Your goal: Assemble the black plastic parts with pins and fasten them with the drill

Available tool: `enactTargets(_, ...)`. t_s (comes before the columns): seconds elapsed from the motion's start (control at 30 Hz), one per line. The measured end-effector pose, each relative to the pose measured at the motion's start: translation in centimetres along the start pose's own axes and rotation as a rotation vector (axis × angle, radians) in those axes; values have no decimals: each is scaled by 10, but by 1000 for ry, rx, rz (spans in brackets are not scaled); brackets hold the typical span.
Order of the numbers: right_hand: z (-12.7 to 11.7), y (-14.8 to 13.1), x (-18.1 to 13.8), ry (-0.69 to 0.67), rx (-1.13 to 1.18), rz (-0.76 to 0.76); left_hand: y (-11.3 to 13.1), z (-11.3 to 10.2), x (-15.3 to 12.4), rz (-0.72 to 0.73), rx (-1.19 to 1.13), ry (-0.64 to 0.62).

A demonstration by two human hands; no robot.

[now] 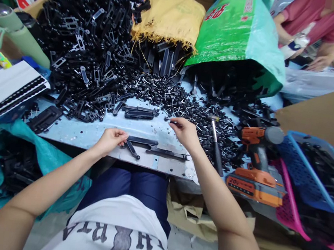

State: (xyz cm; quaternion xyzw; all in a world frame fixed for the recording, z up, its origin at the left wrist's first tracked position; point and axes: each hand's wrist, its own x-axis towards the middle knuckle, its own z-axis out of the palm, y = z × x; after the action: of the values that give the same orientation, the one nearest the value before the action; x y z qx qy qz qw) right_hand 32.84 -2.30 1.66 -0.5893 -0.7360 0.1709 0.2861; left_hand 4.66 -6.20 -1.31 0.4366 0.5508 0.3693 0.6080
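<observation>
My left hand [112,138] is closed on the end of a black plastic strip assembly [143,144] lying on the pale blue worktop [89,129] in front of me. My right hand [186,131] reaches to the edge of a spread of small black rivet-like pieces [190,103], its fingertips pinched on one small piece. Two more joined black strips [167,153] lie flat between my hands. A short stack of the same strips [139,113] sits just beyond them.
A big heap of black plastic brackets [89,35] fills the back left. A yellow sack [169,16] and a green bag [243,31] spill parts. A hammer [215,139], an orange cordless drill [255,161] and blue and pink baskets [302,177] lie right. Another person [318,26] works at far right.
</observation>
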Motion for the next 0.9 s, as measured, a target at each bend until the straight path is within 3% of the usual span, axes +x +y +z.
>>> enactTargets(0.2, -6, -21, -26, -338, 73, 24, -5, -2, 10, 91, 218, -13)
enactTargets(0.5, 2, -52, -22, -499, -397, -165, -13, -12, 22, 112, 412, -39)
enactTargets(0.6, 5, -48, -26, -465, -378, -141, -11, -9, 16, 243, 669, 42)
enactTargets(0.7, 16, -31, -39, -397, -337, -169, -7, 9, 4, 539, 980, 102)
enactTargets(0.8, 31, -11, -59, -231, -185, -275, -5, 36, -4, 806, 1205, -147)
enactTargets(0.87, 40, 1, -73, -125, -68, -326, -6, 53, -3, 834, 1285, -289)
enactTargets(0.9, 43, 6, -78, -98, -30, -344, -7, 59, -1, 812, 1308, -301)
